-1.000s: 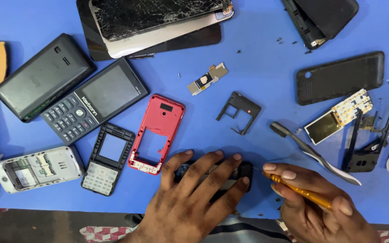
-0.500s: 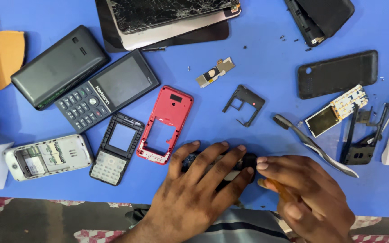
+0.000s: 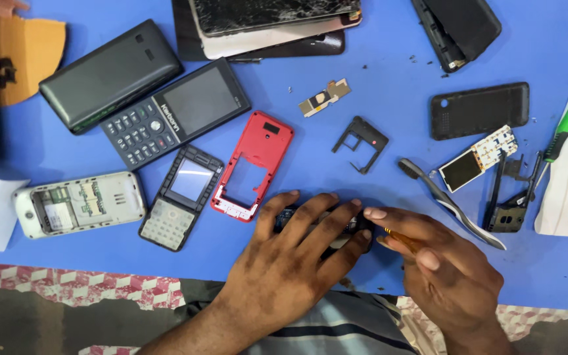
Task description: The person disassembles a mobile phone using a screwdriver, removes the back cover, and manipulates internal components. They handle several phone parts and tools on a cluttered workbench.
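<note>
Matt blue table (image 3: 389,52), glossy red plastic frame (image 3: 252,164), perhaps metal tweezers (image 3: 451,204).

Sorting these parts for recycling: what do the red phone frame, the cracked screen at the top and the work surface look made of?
Red phone frame: looks like moulded plastic, with a dull sheen and thin cut-out walls.
Cracked screen: glass, judging by the spidering cracks and glossy reflections.
Work surface: a matte blue sheet, possibly laminate or plastic; unclear.
</note>
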